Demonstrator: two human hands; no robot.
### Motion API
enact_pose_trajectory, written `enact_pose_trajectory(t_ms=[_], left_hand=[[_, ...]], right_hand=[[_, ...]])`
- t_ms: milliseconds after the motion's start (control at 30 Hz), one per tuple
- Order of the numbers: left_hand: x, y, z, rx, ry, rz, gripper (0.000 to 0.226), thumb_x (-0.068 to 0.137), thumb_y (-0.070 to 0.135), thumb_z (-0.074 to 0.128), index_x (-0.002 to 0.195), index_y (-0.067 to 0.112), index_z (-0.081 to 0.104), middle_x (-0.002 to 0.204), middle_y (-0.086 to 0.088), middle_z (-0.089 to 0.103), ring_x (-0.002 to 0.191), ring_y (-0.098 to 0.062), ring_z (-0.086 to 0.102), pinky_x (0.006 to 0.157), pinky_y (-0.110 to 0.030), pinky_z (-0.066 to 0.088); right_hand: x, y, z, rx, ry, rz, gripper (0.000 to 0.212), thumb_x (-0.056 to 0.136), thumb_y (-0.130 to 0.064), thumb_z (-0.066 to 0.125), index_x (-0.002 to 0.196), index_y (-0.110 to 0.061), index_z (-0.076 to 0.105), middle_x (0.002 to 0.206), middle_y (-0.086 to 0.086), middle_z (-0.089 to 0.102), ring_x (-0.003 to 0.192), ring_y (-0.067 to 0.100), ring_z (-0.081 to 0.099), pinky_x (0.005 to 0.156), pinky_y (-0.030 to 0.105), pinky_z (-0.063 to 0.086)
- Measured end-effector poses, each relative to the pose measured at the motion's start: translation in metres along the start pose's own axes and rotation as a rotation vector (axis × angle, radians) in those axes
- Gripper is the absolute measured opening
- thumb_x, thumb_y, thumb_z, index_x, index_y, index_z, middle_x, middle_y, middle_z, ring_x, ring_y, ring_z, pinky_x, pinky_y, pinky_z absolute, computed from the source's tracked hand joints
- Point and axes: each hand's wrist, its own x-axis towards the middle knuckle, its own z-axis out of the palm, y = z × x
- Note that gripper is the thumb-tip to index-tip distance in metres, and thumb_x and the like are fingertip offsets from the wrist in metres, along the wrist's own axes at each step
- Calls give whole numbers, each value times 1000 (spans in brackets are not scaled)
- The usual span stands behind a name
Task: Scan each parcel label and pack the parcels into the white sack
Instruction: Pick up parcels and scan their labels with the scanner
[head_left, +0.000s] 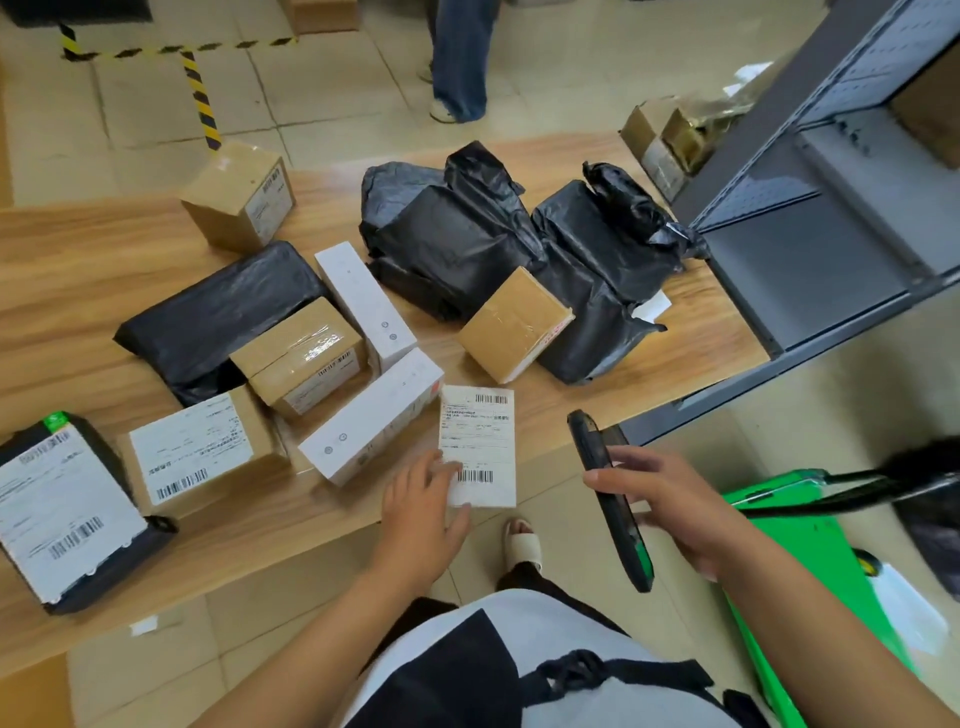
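At the counter's left end lies a flat black parcel with a large white barcode label. Beside it sits a brown cardboard box with a white label, and behind that a black plastic mailer bag with a small taped brown box on it. Two long white cartons lie right of these.

The left forearm reaches up from the lower edge of the view. The left hand is palm down, its fingers straight and resting on the lower left corner of a flat white parcel covered by a barcode label. Its thumb lies along the near edge. This parcel sits at the counter's near edge.

Behind it stands a tilted brown box against a heap of black plastic bags.

The right hand is off the counter, just right of the labelled parcel, with its fingers and thumb curled round a black handheld scanner. The scanner's top end points toward the counter.

A grey metal shelf stands at the right.
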Motion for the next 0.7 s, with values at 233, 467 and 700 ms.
enact_pose_trajectory(t_ms=[233, 467, 700], left_hand=[[35, 12, -12, -444, -23, -376, 49, 88, 19, 67, 133, 26, 52, 126, 3, 60, 109, -18, 61, 89, -37, 50], [31, 15, -6, -498, -59, -353, 42, 91, 16, 62, 128, 35, 58, 123, 12, 65, 103, -5, 61, 74, -24, 49], [22, 13, -5, -471, -125, -330, 46, 91, 11, 55, 125, 43, 56, 119, 14, 65, 105, -6, 60, 78, -29, 48]], right_hand=[[-11, 6, -5, -48, -23, 75, 68, 49, -58, 82, 107, -23, 74, 108, 4, 66, 101, 24, 57, 88, 41, 52], [-22, 5, -9, -225, -119, 127, 63, 55, -56, 76, 109, -24, 70, 107, -2, 65, 97, 16, 56, 76, 32, 45], [-23, 7, -5, -605, -146, 172, 43, 65, -48, 78, 95, -18, 71, 93, 7, 69, 91, 26, 66, 76, 36, 51]])
